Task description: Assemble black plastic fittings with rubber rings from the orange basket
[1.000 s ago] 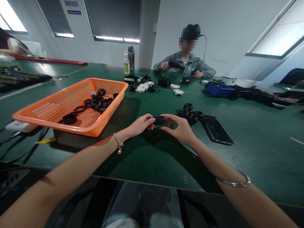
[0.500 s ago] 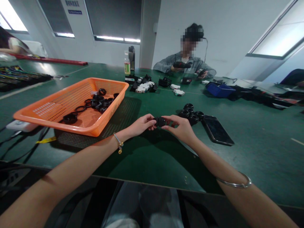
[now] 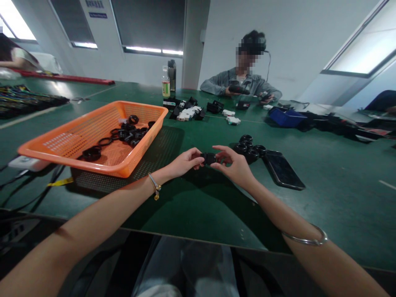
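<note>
Between my two hands, just above the table, is a small black round fitting (image 3: 210,159) that looks like plastic. My left hand (image 3: 188,159) pinches its left end between thumb and fingers. At the right end, the thumb and a finger of my right hand (image 3: 234,165) are on the fitting, while the index finger is raised off it. A cluster of similar black round fittings (image 3: 246,147) lies just beyond my right hand. More black rings and fittings (image 3: 131,134) lie in the orange basket (image 3: 123,170) to the left.
A phone (image 3: 284,170) lies on the green table (image 3: 334,185), right of the fitting cluster. Black and white parts (image 3: 187,112), a drink bottle (image 3: 166,82) and a blue bin (image 3: 286,117) stand farther back. Across the table sits a person (image 3: 243,78) handling dark objects.
My right index finger has lifted from the fitting and straightened. My left hand keeps its grip in place. Across the table, the person's hands have shifted slightly.
</note>
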The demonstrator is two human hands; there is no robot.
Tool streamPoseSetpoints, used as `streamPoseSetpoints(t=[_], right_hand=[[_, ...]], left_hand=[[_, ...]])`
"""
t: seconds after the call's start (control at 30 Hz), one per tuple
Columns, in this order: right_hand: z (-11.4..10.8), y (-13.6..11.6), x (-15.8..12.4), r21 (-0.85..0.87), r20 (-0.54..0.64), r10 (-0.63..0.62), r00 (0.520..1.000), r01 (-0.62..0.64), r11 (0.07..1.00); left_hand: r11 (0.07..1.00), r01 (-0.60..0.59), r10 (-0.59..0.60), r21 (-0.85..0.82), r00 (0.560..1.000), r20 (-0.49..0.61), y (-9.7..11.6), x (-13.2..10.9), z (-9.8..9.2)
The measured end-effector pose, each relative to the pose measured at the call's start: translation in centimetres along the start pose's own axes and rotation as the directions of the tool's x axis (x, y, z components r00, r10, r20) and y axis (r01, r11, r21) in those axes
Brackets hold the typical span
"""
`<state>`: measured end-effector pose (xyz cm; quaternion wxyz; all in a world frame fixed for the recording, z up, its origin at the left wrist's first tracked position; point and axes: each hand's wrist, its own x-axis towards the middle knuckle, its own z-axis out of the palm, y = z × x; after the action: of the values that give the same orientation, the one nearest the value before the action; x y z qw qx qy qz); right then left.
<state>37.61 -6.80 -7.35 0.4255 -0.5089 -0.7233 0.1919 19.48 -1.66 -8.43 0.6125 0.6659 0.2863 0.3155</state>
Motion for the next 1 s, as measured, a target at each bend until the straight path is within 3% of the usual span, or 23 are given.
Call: streamPoseSetpoints(t=[0.33,0.6,1.0], right_hand=[[-0.22,-0.3,-0.13,0.033,0.046,-0.054,0.998,0.052,0.998],[-0.21,-0.02,0.01,0.014,-0.005,-0.097,0.995,0.097,0.995],[-0.04,0.37,-0.04,-0.013,0.005,-0.069,0.998,0.069,0.998]], left_hand=[[1.0,0.014,-0.014,-0.008,1.0,0.026,-0.05,0.04,-0.02],[0.999,0.002,-0.004,0.047,1.0,0.026,0.31,-0.15,-0.03],[0.998,-0.028,0.026,0.051,0.999,0.029,0.06,-0.1,-0.04]])
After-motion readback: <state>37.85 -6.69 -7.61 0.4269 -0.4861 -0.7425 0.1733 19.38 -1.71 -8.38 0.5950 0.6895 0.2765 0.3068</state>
